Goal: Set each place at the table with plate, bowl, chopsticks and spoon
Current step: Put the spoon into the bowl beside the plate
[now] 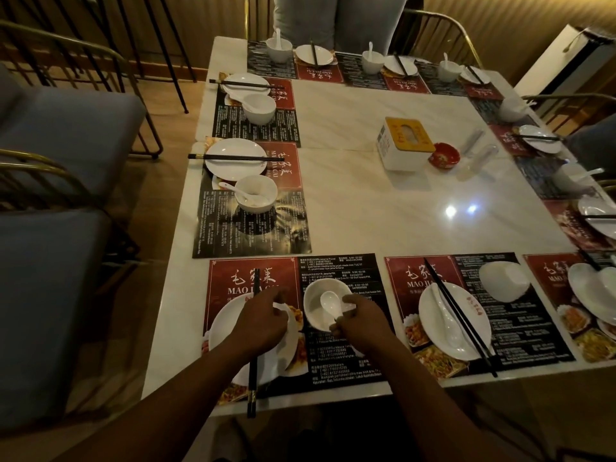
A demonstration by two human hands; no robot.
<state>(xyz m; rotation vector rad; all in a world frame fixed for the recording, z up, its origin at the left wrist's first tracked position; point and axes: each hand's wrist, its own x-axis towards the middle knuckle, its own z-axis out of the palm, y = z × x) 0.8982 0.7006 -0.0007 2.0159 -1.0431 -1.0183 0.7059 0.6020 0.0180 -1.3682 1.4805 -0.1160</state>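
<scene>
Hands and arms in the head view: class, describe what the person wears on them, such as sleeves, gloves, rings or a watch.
Both forearms are bare up to the bottom edge of the picture; no sleeve shows. The left hand and right hand wear no gloves. No watch, bracelet or ring can be seen, though the light is dim and fine details may be lost.

white bowl [325,310], spoon [330,303] and plate [226,323] on red-and-black printed placemat [333,355].

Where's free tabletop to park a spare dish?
Most room: the bare white marble centre, between the left placemats and the white tissue box with the small red dish. Crowded: all four edges, and the near-left setting where the left hand and right hand work at the white bowl.
</scene>
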